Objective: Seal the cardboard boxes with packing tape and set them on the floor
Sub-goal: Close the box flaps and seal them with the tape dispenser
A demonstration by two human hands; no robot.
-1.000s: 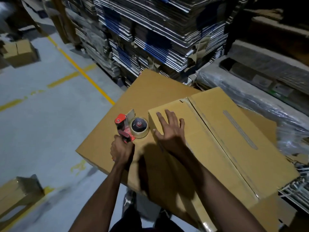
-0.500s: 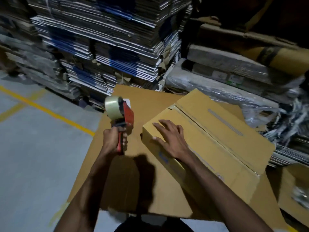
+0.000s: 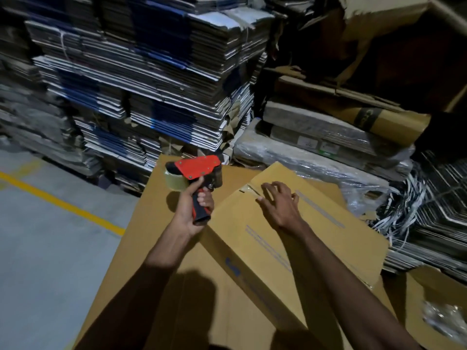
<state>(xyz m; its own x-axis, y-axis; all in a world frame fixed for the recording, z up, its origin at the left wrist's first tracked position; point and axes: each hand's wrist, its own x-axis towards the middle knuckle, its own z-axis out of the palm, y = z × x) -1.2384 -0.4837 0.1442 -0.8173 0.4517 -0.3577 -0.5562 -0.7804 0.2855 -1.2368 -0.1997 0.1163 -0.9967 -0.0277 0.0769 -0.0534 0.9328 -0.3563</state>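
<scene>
1. The left hand (image 3: 193, 210) holds a red tape dispenser (image 3: 195, 173) by its handle; its grip is closed tight around the handle, and the tool is lifted in the air, just left of the box.
2. The dispenser carries a roll of clear packing tape (image 3: 176, 180) on its left side (the roll looks partly used).
3. The cardboard box (image 3: 290, 238) lies tilted on a big flat cardboard sheet (image 3: 141, 274), which serves here as the counter.
4. The right hand (image 3: 279, 205) rests on the top of the box near its far end, beside the seam (image 3: 249, 189) where the flaps meet. Its fingers are spread and a little bent, so this grip is wide and holds nothing.
5. The seam seems not yet covered with tape, though the light is weak and this is difficult to confirm.
6. On the side of the box there is a blue print (image 3: 232, 266), too blurred to read.
7. Behind the counter stand high stacks of flattened cartons (image 3: 151, 84), and to the right lie bundles wrapped in plastic film (image 3: 316, 157).
8. At the left is the grey floor (image 3: 50, 248) with a yellow line (image 3: 63, 203) painted across it.
9. At the lower right corner another open carton (image 3: 434, 311) is partly visible.
</scene>
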